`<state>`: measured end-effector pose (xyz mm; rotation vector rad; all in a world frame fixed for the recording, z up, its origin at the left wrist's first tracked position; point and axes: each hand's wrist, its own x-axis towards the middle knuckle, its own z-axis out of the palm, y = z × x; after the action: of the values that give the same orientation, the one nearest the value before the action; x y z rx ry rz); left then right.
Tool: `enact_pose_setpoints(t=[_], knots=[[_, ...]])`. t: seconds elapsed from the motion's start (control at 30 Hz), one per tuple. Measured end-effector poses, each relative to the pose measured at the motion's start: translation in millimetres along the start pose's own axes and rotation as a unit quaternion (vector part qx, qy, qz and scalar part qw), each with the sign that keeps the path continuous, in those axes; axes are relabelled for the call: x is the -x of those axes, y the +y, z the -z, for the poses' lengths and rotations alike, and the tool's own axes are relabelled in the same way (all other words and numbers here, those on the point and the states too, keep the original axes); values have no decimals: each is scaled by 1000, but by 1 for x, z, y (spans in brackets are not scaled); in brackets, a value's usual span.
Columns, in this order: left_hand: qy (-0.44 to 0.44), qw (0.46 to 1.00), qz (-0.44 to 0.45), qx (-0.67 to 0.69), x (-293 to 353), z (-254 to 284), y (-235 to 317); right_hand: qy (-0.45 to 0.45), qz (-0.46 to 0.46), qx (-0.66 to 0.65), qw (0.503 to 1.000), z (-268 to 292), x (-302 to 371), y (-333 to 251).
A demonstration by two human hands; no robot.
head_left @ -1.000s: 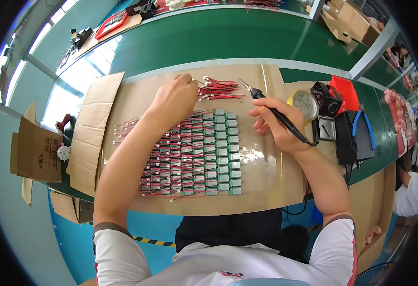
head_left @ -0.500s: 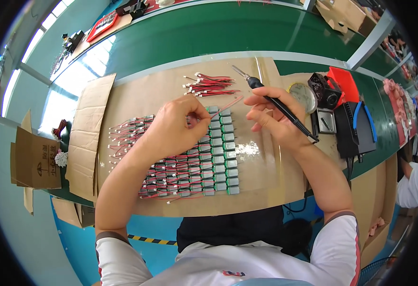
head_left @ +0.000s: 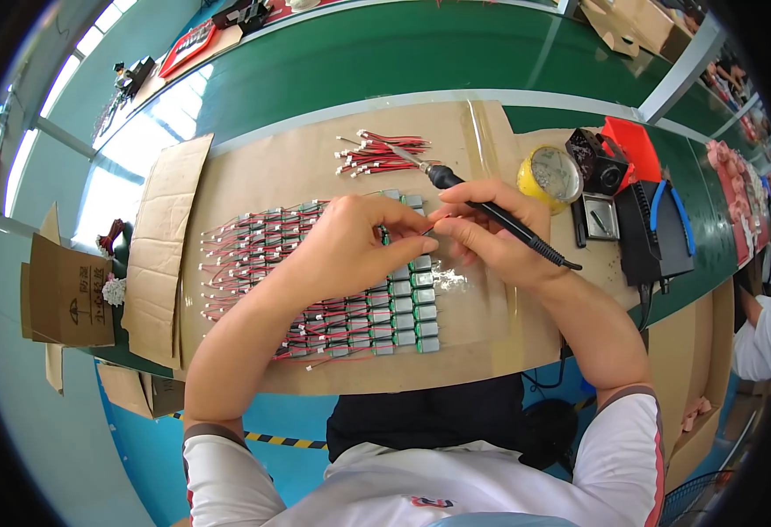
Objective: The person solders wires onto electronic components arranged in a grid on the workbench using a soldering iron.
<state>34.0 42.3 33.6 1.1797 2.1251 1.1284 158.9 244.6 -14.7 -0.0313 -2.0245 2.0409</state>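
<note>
The left hand [head_left: 354, 241] and the right hand [head_left: 499, 233] meet at the fingertips, the left thumb and forefinger pinched on a short red wire [head_left: 429, 227], while the right hand is closed around a soldering iron [head_left: 499, 216] and its thumb and forefinger come up to the same wire; whether they grip it too, I cannot tell. Take the grid of grey-and-green components [head_left: 376, 323] as the clock's centre, with twelve away from the person: the red wire is toward two o'clock, above the grid's edge, and the left hand and forearm hide part of the rows. The iron's tip points to ten o'clock, over or beside a bundle of red and black leads [head_left: 376, 156] that lies between twelve and one. Near two o'clock sits a yellow-sided round container [head_left: 530, 186], with a black holder [head_left: 611, 171] and a red tray [head_left: 638, 145] farther out. A small metal tray [head_left: 603, 209] lies at half past two, a black box [head_left: 653, 259] at three, and a cardboard sheet [head_left: 167, 250] near nine.
</note>
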Motion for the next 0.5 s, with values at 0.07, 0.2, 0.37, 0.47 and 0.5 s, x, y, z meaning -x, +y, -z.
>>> enact_pose_setpoints(t=[0.07,0.2,0.37,0.47,0.5], knots=[[-6,999,26,30,0,-4,-6,-1,-8,2,1000,-1,1,1],[9,992,71,100,-1,-5,-11,12,21,-12,1000,0,-1,7],[38,989,77,119,-3,2,-13,6,36,21,999,2,-2,10],[108,988,61,95,-10,9,-28,21,29,25,999,11,-1,1],[135,987,53,63,-11,13,-28,24,41,14,999,16,0,4]])
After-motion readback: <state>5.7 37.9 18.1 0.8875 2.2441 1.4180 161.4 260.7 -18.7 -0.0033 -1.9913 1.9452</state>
